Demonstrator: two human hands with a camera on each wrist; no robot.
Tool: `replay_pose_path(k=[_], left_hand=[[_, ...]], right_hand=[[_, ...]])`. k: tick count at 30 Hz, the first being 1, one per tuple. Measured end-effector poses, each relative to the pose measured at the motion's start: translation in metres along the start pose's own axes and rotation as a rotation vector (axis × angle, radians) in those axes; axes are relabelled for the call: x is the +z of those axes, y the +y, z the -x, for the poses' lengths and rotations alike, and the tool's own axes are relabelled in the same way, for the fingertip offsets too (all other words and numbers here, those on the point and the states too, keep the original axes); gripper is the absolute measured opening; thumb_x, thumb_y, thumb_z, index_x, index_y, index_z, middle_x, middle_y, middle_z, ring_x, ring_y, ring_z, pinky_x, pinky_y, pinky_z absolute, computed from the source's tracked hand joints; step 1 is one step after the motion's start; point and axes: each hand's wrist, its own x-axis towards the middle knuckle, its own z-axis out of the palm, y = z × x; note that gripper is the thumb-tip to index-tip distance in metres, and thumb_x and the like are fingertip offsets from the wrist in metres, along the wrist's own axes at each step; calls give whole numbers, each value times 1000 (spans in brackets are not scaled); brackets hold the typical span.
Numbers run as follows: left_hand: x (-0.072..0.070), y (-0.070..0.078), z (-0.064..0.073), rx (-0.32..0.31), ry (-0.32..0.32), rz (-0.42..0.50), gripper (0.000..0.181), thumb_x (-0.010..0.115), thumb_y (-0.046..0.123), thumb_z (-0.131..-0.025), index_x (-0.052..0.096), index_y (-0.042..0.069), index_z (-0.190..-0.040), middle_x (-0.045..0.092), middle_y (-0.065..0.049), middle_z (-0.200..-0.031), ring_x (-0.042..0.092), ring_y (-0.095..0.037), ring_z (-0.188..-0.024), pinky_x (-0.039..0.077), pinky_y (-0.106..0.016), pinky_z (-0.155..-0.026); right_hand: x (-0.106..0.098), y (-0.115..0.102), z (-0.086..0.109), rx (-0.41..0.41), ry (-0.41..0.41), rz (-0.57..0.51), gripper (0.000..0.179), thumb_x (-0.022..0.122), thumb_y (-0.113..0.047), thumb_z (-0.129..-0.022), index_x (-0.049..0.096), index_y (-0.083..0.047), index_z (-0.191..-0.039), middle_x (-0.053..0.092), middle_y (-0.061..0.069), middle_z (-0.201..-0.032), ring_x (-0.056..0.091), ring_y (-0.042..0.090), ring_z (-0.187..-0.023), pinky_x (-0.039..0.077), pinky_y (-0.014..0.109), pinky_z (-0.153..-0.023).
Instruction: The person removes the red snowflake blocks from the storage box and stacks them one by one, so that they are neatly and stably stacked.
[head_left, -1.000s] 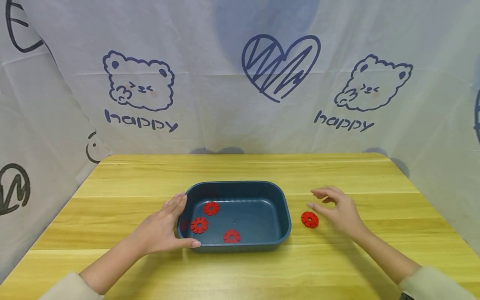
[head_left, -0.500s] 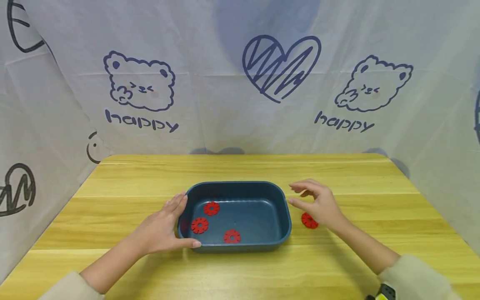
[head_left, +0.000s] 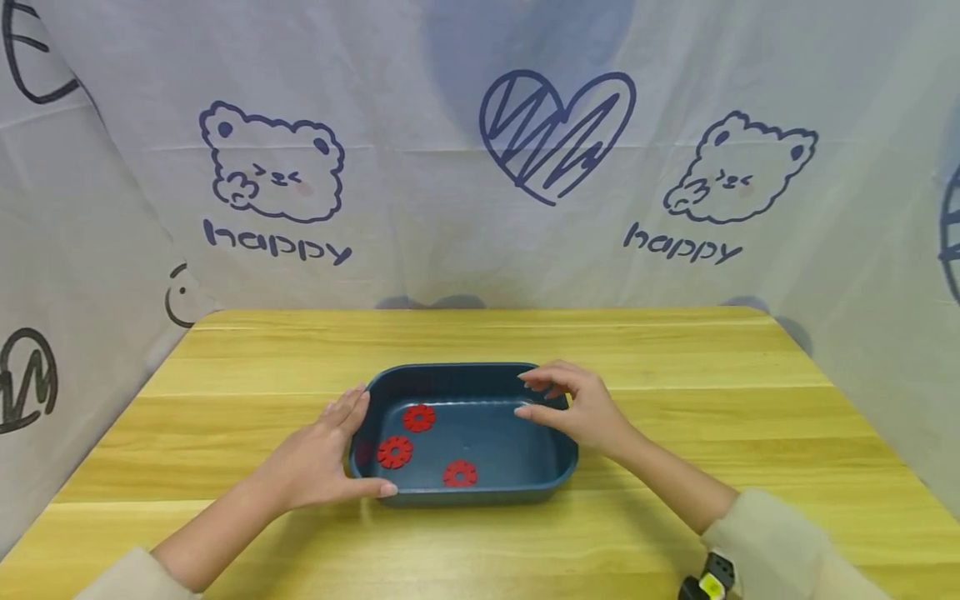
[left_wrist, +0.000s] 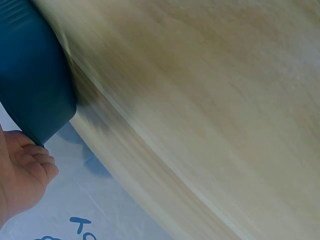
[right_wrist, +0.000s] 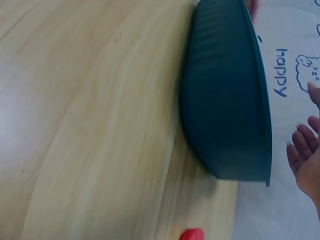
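A dark blue plastic basin sits on the table. Three red notched discs lie flat inside it, toward the left and near side. My left hand grips the basin's left end, thumb over the near rim and fingers along the outer left side; the left wrist view shows those fingers bent at the rim. Over the basin's right end hovers my right hand, thumb and fingers apart with nothing between them. Another red disc lies on the table in the right wrist view; in the head view the right hand hides it.
The wooden table extends around the basin. Behind it hangs a white cloth with bear and heart drawings. A dark watch-like device is at the right sleeve.
My right hand has moved left, from beside the loose red disc to above the basin's right end. The left hand and the three discs in the basin have stayed put.
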Motion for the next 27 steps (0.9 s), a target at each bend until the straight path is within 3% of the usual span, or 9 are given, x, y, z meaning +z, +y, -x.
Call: replay_pose_path(k=[7, 14, 17, 27], left_hand=[[-2, 1, 0, -1, -6, 1, 115, 62, 73, -67, 28, -6, -142, 25, -26, -149, 34, -50, -130, 45, -59, -89], [-3, 0, 0, 1, -3, 4, 114, 62, 72, -67, 28, -6, -142, 26, -26, -149, 34, -50, -130, 44, -60, -89], [-3, 0, 0, 4, 4, -1, 114, 62, 72, -67, 29, -7, -142, 26, -26, -149, 34, -50, -130, 44, -60, -89], [-4, 1, 0, 5, -5, 9, 114, 62, 71, -67, 28, -7, -142, 26, -26, -149, 32, -49, -131, 42, -60, -92]], right_hand=[[17, -4, -6, -23, -133, -9, 36, 76, -14, -76, 67, -4, -109, 66, 8, -100, 59, 15, -90, 51, 28, -76], [35, -4, -14, -16, -288, 4, 38, 76, -17, -76, 67, -2, -109, 65, 15, -103, 59, 29, -91, 51, 37, -78], [42, -3, -17, -23, -358, 14, 39, 76, -18, -76, 66, 0, -109, 65, 15, -102, 59, 29, -91, 52, 37, -77], [56, 2, -19, -4, -558, 83, 36, 77, -20, -75, 69, -3, -106, 66, 10, -99, 59, 20, -87, 51, 21, -74]])
